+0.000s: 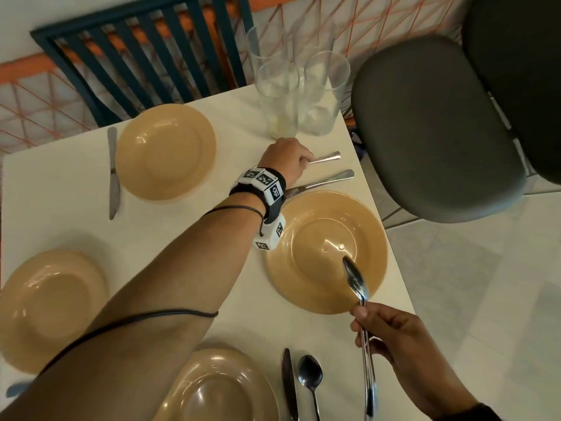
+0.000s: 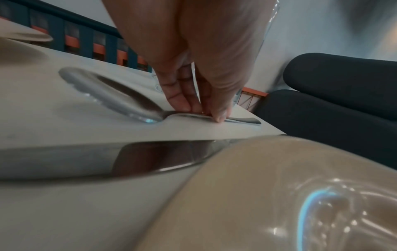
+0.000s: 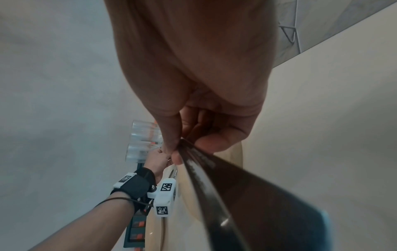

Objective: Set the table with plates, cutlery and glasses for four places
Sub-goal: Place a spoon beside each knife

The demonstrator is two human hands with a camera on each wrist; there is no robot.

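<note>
Head view: left hand pinches a spoon flat on the table, handle toward 3 o'clock, beside a knife and plate. Right hand grips more spoons, bowls toward 12. Four glasses crowd the 1 o'clock corner; the wrist hides the knife's blade.

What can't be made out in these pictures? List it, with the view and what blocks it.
- Cutlery bundle in the right hand: the count is unclear in the head view; the right wrist view blurs it.
- Spoon under the left hand: in the head view the hand covers all but its handle end.
- Glasses: they overlap, so their count is uncertain.
- Near plate: cut off by the bottom edge and the forearm.
</note>
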